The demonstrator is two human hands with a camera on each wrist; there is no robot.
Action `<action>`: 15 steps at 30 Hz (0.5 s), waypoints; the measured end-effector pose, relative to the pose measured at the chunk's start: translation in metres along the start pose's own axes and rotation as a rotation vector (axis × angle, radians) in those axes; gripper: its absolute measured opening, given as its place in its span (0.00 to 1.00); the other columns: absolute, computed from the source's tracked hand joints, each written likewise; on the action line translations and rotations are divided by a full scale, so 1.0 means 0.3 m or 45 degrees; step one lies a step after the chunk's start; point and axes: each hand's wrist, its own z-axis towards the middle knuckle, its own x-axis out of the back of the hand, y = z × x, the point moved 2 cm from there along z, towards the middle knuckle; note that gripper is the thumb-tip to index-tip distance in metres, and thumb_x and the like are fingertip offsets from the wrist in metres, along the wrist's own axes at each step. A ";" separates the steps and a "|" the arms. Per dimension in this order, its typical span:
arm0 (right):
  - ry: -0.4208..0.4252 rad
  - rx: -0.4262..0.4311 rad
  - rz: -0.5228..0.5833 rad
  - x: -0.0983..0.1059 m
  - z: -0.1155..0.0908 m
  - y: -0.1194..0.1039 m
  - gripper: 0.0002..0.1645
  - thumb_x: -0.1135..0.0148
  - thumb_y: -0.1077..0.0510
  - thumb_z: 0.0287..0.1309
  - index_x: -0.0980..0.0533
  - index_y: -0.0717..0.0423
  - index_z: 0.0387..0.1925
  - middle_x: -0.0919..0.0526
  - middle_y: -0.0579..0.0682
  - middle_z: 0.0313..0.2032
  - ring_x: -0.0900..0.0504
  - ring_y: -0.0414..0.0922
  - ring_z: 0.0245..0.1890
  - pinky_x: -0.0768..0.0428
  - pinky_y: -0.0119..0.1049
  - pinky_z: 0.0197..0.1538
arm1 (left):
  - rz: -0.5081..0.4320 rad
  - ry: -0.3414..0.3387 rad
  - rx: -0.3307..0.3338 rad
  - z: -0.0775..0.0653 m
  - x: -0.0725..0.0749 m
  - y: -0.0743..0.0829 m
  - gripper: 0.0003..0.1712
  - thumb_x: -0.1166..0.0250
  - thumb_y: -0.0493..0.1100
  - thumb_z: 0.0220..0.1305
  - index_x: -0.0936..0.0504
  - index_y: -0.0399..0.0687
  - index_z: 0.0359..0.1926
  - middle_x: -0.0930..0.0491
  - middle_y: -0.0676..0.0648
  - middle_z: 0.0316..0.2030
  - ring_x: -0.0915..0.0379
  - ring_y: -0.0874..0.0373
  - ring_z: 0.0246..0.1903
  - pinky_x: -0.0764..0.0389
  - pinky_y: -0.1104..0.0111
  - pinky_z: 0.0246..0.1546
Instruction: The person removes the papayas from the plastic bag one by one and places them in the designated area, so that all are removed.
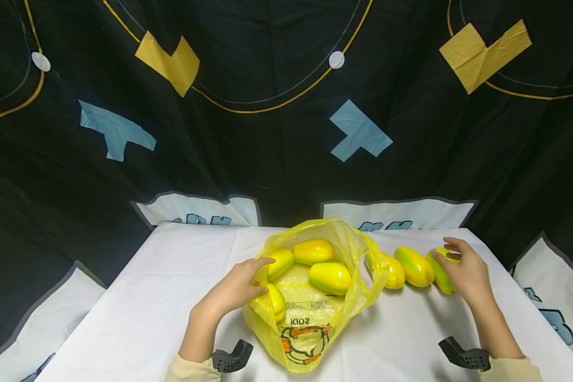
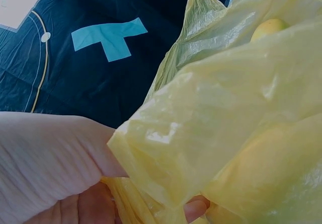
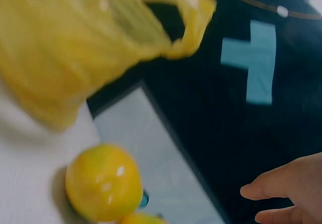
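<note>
Arm slanting toward the yellow bag point(image 1: 315, 315), the left hand point(image 1: 234, 286) pinches its left rim; right of the bag, the right hand point(image 1: 465, 268), fingers parted, covers part of the farthest fruit point(image 1: 441, 279).

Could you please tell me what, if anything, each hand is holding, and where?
The left hand holds the yellow bag by its left rim. The right hand is at the rightmost fruit; whether it grips cannot be told.

Left hand point(image 2: 65, 163) at the edge of a thin yellow bag point(image 2: 201, 108), probably a fruit point(image 2: 268, 29) inside.
</note>
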 end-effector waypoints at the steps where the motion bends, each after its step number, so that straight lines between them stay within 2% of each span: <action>1: 0.002 0.018 0.015 0.001 -0.007 -0.017 0.35 0.46 0.49 0.68 0.40 0.70 0.66 0.33 0.73 0.59 0.32 0.68 0.57 0.31 0.64 0.56 | 0.001 0.000 -0.001 0.000 0.000 0.000 0.32 0.31 0.31 0.55 0.27 0.43 0.62 0.27 0.41 0.60 0.35 0.44 0.62 0.35 0.51 0.62; 15: 0.002 0.266 0.155 0.001 -0.110 -0.231 0.33 0.42 0.50 0.66 0.36 0.62 0.66 0.28 0.64 0.59 0.27 0.61 0.55 0.26 0.58 0.53 | 0.004 0.008 -0.011 0.000 0.002 -0.001 0.33 0.31 0.31 0.54 0.27 0.43 0.62 0.26 0.41 0.59 0.35 0.44 0.62 0.35 0.52 0.62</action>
